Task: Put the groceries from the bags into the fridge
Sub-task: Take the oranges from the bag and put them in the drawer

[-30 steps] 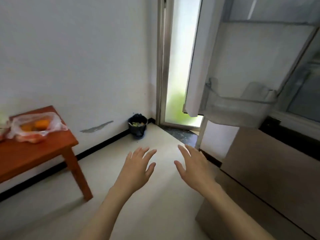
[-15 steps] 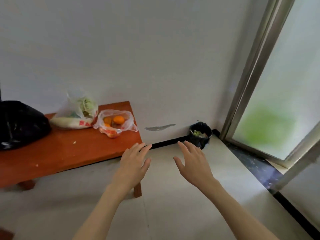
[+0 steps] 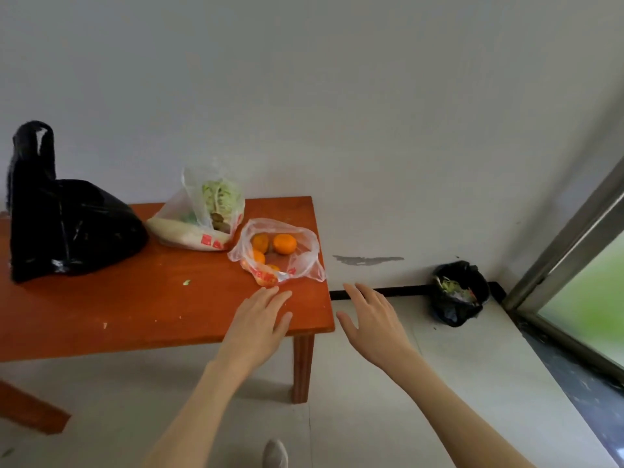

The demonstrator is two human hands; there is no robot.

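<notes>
Both hands reach forward with fingers spread and hold nothing. The left hand [image 3: 258, 324] hovers over the right end of the orange-brown counter [image 3: 135, 312], its fingertips just short of the clear bag of oranges [image 3: 280, 251] at centre frame. The right hand [image 3: 374, 317] is past the counter's edge, above the floor. Behind the oranges, toward the wall, lies a clear bag with leafy greens [image 3: 206, 214], and a black bag [image 3: 64, 217] sits at the left of the frame. A small black bin [image 3: 461, 292] stands on the floor at right.
</notes>
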